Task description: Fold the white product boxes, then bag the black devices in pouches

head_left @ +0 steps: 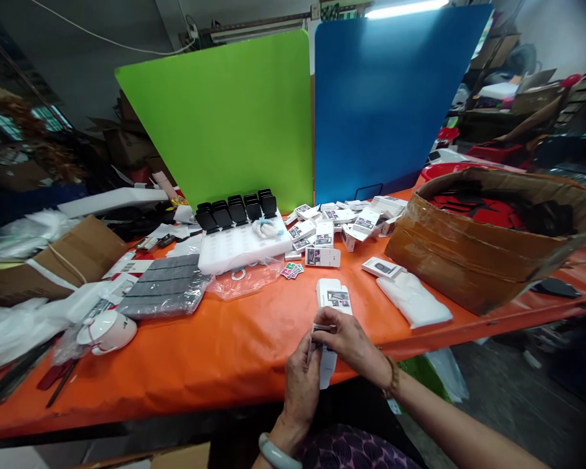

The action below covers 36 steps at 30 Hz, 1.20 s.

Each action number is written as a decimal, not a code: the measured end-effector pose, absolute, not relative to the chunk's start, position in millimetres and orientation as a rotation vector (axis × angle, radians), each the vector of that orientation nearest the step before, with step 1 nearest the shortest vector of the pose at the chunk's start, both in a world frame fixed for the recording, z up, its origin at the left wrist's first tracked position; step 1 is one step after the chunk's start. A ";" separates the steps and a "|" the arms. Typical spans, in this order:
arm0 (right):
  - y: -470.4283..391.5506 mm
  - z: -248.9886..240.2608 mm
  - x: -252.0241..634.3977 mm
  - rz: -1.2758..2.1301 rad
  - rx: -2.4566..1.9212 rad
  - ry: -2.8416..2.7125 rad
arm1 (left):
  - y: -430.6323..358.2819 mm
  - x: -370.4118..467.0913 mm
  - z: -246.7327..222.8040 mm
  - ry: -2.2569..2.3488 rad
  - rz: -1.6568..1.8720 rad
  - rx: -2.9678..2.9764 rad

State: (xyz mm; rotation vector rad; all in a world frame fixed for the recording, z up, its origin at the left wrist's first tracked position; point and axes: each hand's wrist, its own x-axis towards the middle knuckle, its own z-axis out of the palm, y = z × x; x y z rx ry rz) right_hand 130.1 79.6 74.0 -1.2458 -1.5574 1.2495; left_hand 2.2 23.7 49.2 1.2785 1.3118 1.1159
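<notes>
Near the table's front edge, my left hand [303,374] is closed around a small white printed cardboard box [327,369], whose lower part hangs out below the fingers. My right hand [346,337] pinches the upper end of the same box, its fingers hiding most of that end. Just beyond the hands lies a short stack of flat white cartons [335,296] printed with dark pictures. Farther back are a heap of small white boxes [323,233] and a single box [323,257] lying in front of it.
A white foam tray [244,246] holds several black pieces [237,208] at the back. On the right stand a large cardboard carton [449,260] and a white foam bag [414,298]. A grey plastic-wrapped pack [163,286] and a white cup [107,331] lie left on the orange table cover [215,365].
</notes>
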 end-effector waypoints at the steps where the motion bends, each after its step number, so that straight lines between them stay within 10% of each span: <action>1: 74.5 73.2 132.0 1.063 -1.277 -1.563 | 24.2 0.7 49.8 1.272 1.151 1.169; 4: 61.2 65.3 139.2 0.882 -1.407 -1.468 | 25.4 -1.5 46.0 1.162 1.220 0.840; 12: 38.5 28.7 152.8 1.800 -1.033 -1.147 | 15.5 11.1 36.0 1.145 1.232 0.625; 36: 4.5 -16.3 161.0 1.526 -1.233 -1.096 | 6.9 -4.4 2.7 1.254 0.941 1.009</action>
